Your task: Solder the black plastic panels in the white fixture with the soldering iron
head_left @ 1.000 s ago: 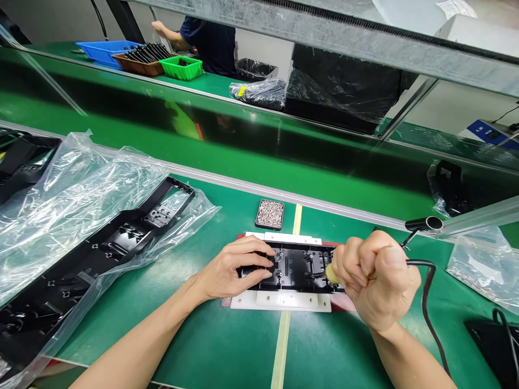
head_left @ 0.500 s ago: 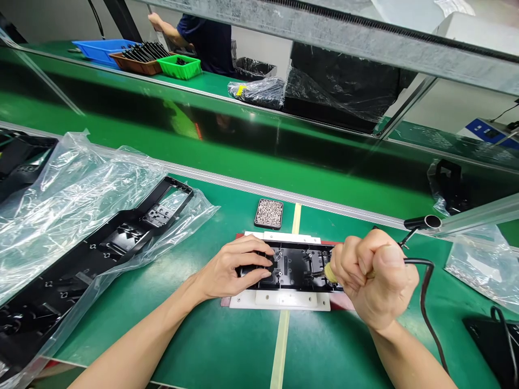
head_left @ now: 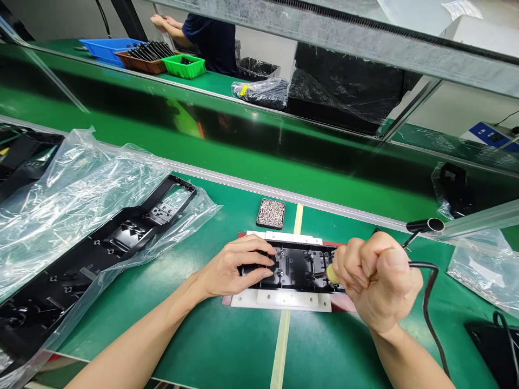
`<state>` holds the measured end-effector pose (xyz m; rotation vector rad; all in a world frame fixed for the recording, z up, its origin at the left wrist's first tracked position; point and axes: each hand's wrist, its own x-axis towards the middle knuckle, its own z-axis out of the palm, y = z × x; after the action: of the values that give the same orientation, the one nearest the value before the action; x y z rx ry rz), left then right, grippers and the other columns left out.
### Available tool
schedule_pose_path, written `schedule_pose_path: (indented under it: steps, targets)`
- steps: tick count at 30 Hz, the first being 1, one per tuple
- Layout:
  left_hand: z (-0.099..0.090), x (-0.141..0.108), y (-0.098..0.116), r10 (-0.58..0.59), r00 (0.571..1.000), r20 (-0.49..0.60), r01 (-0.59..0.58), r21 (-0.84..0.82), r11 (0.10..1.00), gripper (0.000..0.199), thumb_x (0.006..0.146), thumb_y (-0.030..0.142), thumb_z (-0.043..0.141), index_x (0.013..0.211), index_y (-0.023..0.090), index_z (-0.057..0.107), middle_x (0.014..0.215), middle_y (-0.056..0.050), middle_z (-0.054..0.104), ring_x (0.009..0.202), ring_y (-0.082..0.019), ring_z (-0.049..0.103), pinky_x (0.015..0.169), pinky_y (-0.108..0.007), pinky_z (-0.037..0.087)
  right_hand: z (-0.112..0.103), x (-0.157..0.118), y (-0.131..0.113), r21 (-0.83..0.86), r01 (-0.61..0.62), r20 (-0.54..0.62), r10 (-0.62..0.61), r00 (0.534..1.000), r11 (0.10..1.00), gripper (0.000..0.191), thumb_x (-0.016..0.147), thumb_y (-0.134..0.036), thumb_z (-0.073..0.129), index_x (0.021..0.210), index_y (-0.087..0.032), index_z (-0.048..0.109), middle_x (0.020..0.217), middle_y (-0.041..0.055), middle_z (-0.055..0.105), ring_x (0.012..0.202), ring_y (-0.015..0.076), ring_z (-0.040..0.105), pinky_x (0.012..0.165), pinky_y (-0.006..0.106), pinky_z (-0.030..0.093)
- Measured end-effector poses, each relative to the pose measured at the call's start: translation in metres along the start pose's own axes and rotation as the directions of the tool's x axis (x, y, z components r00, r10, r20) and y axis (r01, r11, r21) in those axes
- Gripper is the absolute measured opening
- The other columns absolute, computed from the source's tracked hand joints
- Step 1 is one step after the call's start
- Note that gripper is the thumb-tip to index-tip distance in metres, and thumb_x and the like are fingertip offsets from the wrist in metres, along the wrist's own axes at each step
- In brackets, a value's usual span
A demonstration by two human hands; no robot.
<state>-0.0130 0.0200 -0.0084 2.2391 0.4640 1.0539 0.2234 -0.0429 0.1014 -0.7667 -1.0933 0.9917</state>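
A long black plastic housing (head_left: 298, 270) lies in a white fixture (head_left: 284, 300) on the green bench, its ribbed inner side up. My left hand (head_left: 243, 263) grips the housing's left end, fingertips and thumb resting inside it. In my right hand (head_left: 381, 278), the fist is closed round a soldering iron with a yellow collar (head_left: 331, 274). The iron's metal tip points left and down at the housing's inner posts, but its exact contact point is hard to make out. A small square tray (head_left: 271, 227) of tiny metal pieces sits behind the fixture.
Left, another black housing (head_left: 95, 256) lies on clear plastic film (head_left: 105, 178). A tubular iron holder (head_left: 425, 226) and a bag of small parts (head_left: 484, 267) are at right. The iron's cord (head_left: 427, 302) hangs beside my right arm. A co-worker (head_left: 213, 40) is across the line.
The view has shifted slightly. Both my hands stay in place on the housing and the iron. Across the line, both of the co-worker's hands now show, close together.
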Motion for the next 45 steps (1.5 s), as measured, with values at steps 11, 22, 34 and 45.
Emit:
schedule_pose_path:
  steps: [11,22,34,45]
  targets:
    - [-0.0008,0.0012,0.0009,0.0,1.0,0.004,0.0,-0.005,1.0,0.011,0.095,0.019,0.072,0.105,0.017,0.078,0.113,-0.013,0.076,0.102,-0.023,0.072,0.096,-0.042,0.057,0.0021,0.0007,-0.0002,0.004,0.0,-0.003,0.0,1.0,1.0,0.046,0.101,-0.042,0.053,0.061,-0.02,0.044,0.047,-0.0065,0.03,0.041,0.007,0.024,0.038,0.019,0.025]
    - [0.0004,0.0,0.0002,-0.004,1.0,-0.007,0.004,-0.001,1.0,0.01,0.094,0.018,0.073,0.103,0.018,0.078,0.113,-0.012,0.076,0.103,-0.024,0.072,0.096,-0.043,0.056,0.0009,0.0005,0.0001,-0.005,0.001,0.016,-0.001,1.0,1.0,0.047,0.101,-0.043,0.053,0.062,-0.02,0.043,0.048,-0.0062,0.031,0.041,0.0074,0.024,0.038,0.019,0.026]
    - [-0.0003,-0.0003,0.0008,-0.015,1.0,-0.001,0.015,0.002,1.0,0.01,0.095,0.02,0.073,0.103,0.018,0.078,0.113,-0.012,0.076,0.103,-0.024,0.072,0.097,-0.043,0.057,-0.0015,0.0007,-0.0004,-0.006,-0.007,0.034,0.007,0.999,1.0,0.045,0.101,-0.04,0.052,0.062,-0.021,0.045,0.048,-0.0062,0.032,0.041,0.0077,0.026,0.038,0.019,0.026]
    - [0.0,-0.0008,-0.0001,-0.008,1.0,0.003,0.008,-0.001,1.0,0.01,0.094,0.018,0.073,0.103,0.018,0.078,0.114,-0.012,0.076,0.103,-0.024,0.072,0.097,-0.044,0.056,0.0011,-0.0008,0.0015,0.006,-0.002,0.002,0.002,1.0,1.0,0.046,0.1,-0.043,0.054,0.062,-0.02,0.043,0.049,-0.0062,0.031,0.041,0.0075,0.024,0.038,0.02,0.024]
